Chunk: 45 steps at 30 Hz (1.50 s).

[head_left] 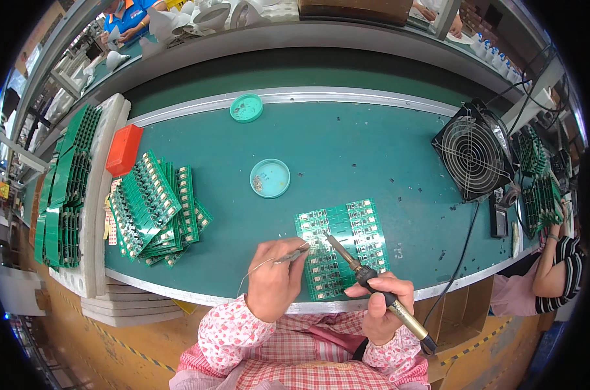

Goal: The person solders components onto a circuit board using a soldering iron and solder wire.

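Left hand (273,278) holds thin wire (247,275); right hand (380,320) grips soldering iron (366,275). Soldering the circuit board (339,224) seems the step; next touch likely needs steady aim.

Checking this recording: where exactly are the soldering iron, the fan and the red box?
Soldering iron (366,275), head view: on its black grip.
Fan (471,156), head view: on its round wire grille.
Red box (123,150), head view: on its upper face.

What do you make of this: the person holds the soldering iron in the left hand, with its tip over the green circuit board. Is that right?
Not quite: the head view shows the soldering iron in the right hand, not the left. Its tip is indeed over the green circuit board.
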Motion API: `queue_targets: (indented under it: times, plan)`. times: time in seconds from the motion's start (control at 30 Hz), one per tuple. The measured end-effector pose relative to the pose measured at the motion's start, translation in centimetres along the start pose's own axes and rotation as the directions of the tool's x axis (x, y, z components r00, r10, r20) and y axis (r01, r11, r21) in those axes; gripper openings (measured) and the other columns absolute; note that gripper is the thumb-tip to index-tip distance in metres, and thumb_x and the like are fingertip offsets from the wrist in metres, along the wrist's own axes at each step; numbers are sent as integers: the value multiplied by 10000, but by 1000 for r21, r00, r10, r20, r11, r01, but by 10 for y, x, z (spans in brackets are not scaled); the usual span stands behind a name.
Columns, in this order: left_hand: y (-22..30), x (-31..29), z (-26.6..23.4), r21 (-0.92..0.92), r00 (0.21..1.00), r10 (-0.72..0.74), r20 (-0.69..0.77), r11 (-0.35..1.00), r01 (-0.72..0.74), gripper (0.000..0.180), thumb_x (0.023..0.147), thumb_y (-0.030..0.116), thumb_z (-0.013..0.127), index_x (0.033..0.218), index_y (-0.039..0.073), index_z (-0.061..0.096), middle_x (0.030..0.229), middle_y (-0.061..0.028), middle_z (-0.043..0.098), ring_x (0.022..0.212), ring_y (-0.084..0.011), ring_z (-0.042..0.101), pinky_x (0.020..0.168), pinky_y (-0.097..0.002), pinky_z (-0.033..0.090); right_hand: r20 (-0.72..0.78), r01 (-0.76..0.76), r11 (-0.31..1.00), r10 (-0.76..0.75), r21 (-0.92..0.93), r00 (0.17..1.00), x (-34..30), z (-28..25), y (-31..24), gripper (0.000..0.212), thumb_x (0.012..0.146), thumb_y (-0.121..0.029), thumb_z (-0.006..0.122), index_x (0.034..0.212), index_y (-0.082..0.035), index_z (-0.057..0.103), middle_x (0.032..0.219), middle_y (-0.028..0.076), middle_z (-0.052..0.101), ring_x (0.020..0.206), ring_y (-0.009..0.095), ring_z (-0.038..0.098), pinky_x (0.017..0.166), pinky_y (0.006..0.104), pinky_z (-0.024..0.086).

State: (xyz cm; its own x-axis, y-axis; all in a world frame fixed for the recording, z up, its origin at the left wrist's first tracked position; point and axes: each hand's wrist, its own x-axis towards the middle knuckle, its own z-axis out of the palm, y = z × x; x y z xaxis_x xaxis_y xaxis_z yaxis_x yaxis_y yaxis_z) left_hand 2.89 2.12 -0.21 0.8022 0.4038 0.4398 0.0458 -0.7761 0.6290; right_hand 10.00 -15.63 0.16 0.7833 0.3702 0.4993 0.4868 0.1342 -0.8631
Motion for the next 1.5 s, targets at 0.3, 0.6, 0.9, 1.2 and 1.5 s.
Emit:
queue_targets:
  times: [0.3,0.6,0.9,1.2,1.5]
  plan:
    - [1,1,-1,12,1000,3,6,1000,-3,241,804,-35,723,1027,33,662,1006,-92,703,884,-308,651,783,-387,518,22,8,1000,-7,-25,1000,1,-1,0,179,960,-186,645,1035,-37,580,702,90,733,667,183,706,646,297,539]
    - [0,0,0,9,1000,-2,-3,1000,2,240,800,-29,729,1023,34,668,1005,-90,708,905,-304,650,780,-387,523,72,-309,949,313,-61,947,-4,0,-1,108,950,-122,638,999,-31,604,699,67,732,644,143,719,602,261,541]
    - [1,0,0,1,1000,-4,-2,1000,4,252,793,-38,730,1027,35,669,1009,-83,708,898,-306,647,786,-388,520,119,-250,961,263,-118,957,1,1,0,109,946,-114,648,1000,-26,612,727,65,741,647,153,717,598,272,548]
    - [0,1,-1,3,1000,7,4,1000,-7,254,794,-40,725,1028,36,665,1006,-80,706,891,-308,646,785,-387,515,272,9,980,47,-199,961,8,-5,3,147,848,-17,710,971,-20,630,733,77,741,655,185,703,603,281,541]
    - [1,0,0,3,1000,6,-1,1000,-6,232,806,-24,728,1023,39,674,1010,-85,707,888,-302,647,782,-384,512,34,-206,970,212,-133,977,-8,-12,1,95,926,-98,634,995,-37,608,665,48,725,638,151,692,632,281,526]
